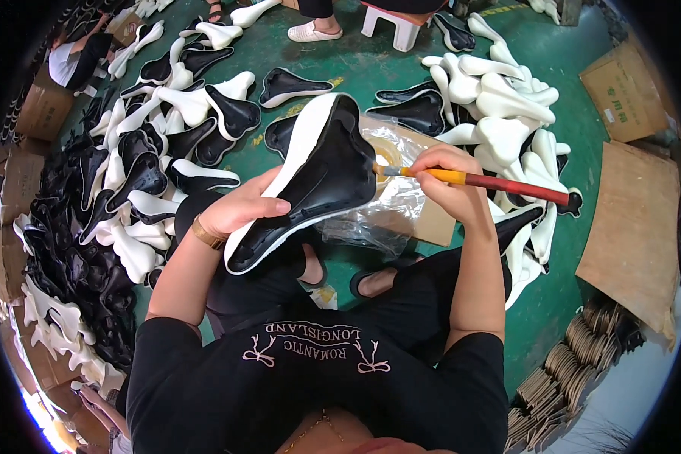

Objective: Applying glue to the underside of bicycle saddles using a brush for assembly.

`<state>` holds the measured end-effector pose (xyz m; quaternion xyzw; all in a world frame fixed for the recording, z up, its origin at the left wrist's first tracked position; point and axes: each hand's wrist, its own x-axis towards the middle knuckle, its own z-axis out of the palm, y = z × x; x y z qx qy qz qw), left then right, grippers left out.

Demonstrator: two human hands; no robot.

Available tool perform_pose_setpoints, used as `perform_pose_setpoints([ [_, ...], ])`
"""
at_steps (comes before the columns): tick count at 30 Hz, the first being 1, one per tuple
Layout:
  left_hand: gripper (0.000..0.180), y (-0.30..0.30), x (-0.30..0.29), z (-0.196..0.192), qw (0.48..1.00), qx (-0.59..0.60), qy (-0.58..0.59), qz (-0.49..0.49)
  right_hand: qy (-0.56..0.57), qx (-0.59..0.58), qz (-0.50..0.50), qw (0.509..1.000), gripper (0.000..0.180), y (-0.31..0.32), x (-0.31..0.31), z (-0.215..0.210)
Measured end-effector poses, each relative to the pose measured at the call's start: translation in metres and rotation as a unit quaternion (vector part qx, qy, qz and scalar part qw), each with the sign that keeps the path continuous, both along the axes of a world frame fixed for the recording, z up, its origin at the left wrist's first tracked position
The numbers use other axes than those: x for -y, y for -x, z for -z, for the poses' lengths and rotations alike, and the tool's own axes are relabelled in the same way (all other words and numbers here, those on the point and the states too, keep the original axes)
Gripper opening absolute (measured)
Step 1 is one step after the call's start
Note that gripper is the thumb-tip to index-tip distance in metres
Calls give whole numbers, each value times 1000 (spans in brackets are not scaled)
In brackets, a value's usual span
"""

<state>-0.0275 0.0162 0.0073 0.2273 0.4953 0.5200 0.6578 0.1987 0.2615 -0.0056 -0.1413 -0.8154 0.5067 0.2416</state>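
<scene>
My left hand (244, 206) grips a bicycle saddle (321, 174) from its left edge, underside up, black inside with a white rim. My right hand (443, 181) holds a paintbrush (499, 182) with an orange and red handle. Its bristle tip touches the saddle's right edge. Under the saddle lies a cardboard sheet (431, 219) covered with crumpled clear plastic (390, 212) and a round glue tub (390, 155).
Piles of black and white saddles lie on the green floor at left (144, 151) and at right (507, 113). Cardboard sheets (635, 227) and a box (624, 91) sit far right. Another person's sandalled foot (310, 32) and a stool (392, 26) are at the top.
</scene>
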Motion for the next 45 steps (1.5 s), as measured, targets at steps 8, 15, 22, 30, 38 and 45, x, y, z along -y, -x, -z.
perform_pose_setpoints([
  [8, 82, -13, -7, 11, 953, -292, -72, -22, 149, -15, 36, 988, 7, -4, -7, 10],
  [15, 84, -18, -13, 16, 906, -415, -73, -28, -132, 77, 34, 988, 9, 18, -4, 75],
  [22, 85, -17, -14, 20, 898, -429, -87, -42, 184, -33, 53, 981, 8, 1, -7, 14],
  [30, 89, -23, -22, 28, 923, -363, -116, -52, 66, -52, 18, 996, 10, 3, 8, 7],
  [38, 62, -34, -59, 37, 945, -250, -178, -112, 26, -43, -106, 993, 12, 13, 46, 0],
  [45, 53, -34, -83, 34, 941, -235, -191, -148, 9, -69, -24, 997, 14, 12, 42, -10],
])
